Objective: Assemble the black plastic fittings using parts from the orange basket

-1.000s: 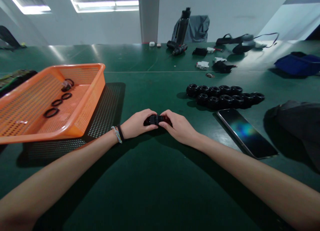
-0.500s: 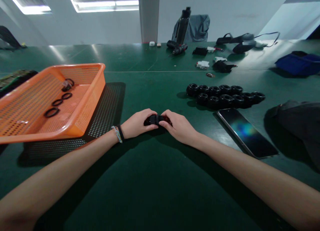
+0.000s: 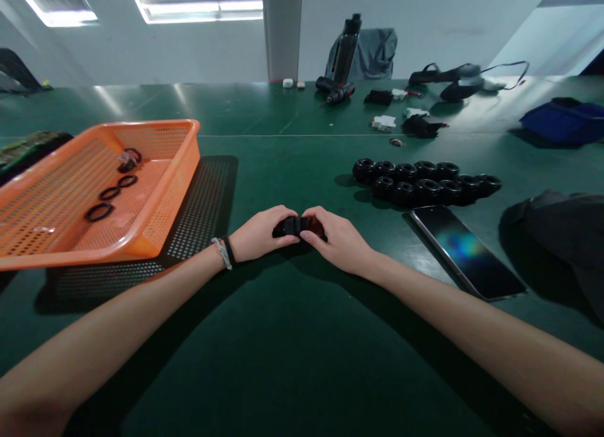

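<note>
Near the middle of the table, a small black cylindrical part with raised edges lies between my two hands. My left hand is closed around its left end, thumb below and fingers above. The right end is pinched between the thumb and fingers of my right hand, which curve over it with a dark gap inside the grip. My fingers hide both ends of the part. Several shiny black round parts with holes stand in two rows beyond my right hand.
An orange perforated basket with several black rings stands left. A phone lies right, beside a dark fabric item. Farther back are a power drill, a dark bottle, white pieces and a blue bin.
The fingers of my right hand have shifted slightly at the right end of the black part. My left hand keeps the same hold, and the other things stay in place.
</note>
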A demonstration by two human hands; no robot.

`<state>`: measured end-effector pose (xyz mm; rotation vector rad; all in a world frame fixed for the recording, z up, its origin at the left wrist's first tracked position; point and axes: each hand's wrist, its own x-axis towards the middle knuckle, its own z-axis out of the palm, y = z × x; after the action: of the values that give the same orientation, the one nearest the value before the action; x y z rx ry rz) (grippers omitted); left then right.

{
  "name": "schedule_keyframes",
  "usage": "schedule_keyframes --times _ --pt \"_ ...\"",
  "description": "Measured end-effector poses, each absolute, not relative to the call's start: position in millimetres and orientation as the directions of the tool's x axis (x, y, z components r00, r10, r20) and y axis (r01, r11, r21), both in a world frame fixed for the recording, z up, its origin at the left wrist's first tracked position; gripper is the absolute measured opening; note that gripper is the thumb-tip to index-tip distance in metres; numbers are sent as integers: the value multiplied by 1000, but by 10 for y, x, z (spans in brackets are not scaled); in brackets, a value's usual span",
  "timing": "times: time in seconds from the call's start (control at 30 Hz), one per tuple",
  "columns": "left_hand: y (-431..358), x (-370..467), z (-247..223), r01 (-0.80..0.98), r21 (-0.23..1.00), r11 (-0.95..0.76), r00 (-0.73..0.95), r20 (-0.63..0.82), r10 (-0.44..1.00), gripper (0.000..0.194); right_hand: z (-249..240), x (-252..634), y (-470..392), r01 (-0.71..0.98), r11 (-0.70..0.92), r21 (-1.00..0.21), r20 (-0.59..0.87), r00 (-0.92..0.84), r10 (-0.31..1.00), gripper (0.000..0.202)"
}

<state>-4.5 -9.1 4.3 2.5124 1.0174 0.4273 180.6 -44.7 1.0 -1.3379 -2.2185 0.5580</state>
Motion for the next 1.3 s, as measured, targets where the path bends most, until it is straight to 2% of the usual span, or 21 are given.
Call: schedule_keyframes --times 0.37,0.77,1.3 --pt "-96 -49 36 586 456 -670 701 130 701 30 8 1802 -427 681 404 -610 176 -381 908 6" --pt "-97 -53 30 586 446 -677 702 138 699 29 16 1824 -429 652 420 -631 173 -410 896 8" --pt "-83 -56 8 569 466 -678 705 148 693 29 43 1789 -431 741 355 -570 99 -367 925 4"
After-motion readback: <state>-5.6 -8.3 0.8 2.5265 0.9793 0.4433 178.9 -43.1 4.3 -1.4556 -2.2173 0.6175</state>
